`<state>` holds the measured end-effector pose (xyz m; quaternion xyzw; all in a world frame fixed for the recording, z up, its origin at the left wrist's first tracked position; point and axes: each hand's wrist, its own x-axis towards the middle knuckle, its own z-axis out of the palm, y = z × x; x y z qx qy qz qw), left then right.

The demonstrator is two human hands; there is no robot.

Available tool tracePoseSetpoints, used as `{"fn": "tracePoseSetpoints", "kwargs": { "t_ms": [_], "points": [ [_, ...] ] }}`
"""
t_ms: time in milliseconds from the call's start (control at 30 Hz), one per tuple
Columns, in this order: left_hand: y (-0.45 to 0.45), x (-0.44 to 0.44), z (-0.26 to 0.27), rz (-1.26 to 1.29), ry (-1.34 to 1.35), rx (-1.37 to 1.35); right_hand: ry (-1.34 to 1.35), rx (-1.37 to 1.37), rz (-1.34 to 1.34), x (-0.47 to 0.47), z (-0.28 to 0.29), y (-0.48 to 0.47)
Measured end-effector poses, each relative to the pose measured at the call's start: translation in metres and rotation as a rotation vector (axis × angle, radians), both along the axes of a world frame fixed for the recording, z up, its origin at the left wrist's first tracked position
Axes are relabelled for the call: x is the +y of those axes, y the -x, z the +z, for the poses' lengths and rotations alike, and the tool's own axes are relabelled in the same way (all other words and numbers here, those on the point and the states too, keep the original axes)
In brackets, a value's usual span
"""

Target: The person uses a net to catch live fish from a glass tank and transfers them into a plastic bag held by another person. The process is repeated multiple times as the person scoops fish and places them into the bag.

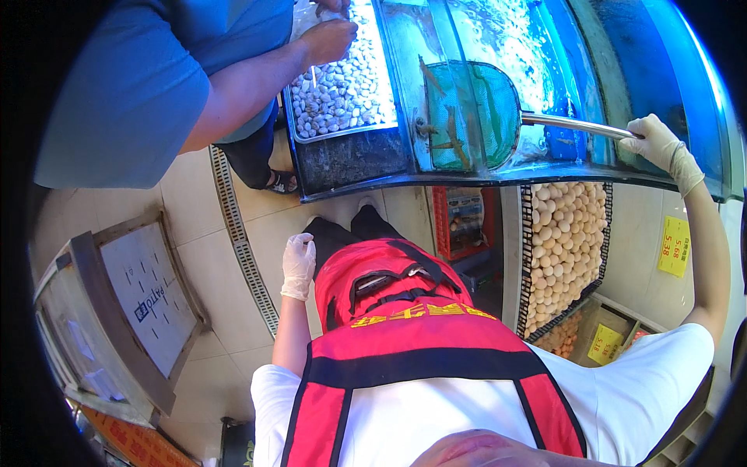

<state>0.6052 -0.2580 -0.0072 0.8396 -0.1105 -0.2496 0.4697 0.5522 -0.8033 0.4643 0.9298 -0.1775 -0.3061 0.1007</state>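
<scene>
Gloved in pale, thin material, my right hand point(656, 146) grips the end of the metal handle point(575, 124) of a dip net. The net's green mesh point(496, 111) lies in a glass water tank point(408, 76), partly behind a glass divider. Several shrimp point(454, 137) are in or over the mesh; which of them lie inside it I cannot tell. My left hand point(299, 265), also gloved, hangs beside my dark trousers with its fingers bent, holding nothing visible. Its fingertips are partly hidden.
At the upper left a person point(233, 82) in a blue top reaches over a tray of clams point(344, 99). A crate of eggs point(563, 233) and a red crate point(440, 225) stand below the tank's edge. A white-topped chest freezer point(146, 292) is at the left.
</scene>
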Motion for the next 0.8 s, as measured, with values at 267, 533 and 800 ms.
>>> {"fn": "tracePoseSetpoints", "kwargs": {
  "t_ms": [267,533,800],
  "points": [
    [-0.023,-0.048,0.024,-0.048,0.138,-0.025,0.03,-0.013,-0.089,-0.022,0.016,-0.019],
    [-0.03,-0.057,0.031,-0.067,0.11,-0.028,-0.065,0.002,-0.523,-0.025,0.014,-0.04],
    [-0.029,-0.03,0.015,-0.075,0.045,-0.025,-0.171,-0.055,-0.804,0.034,-0.018,-0.006]
  ]
}}
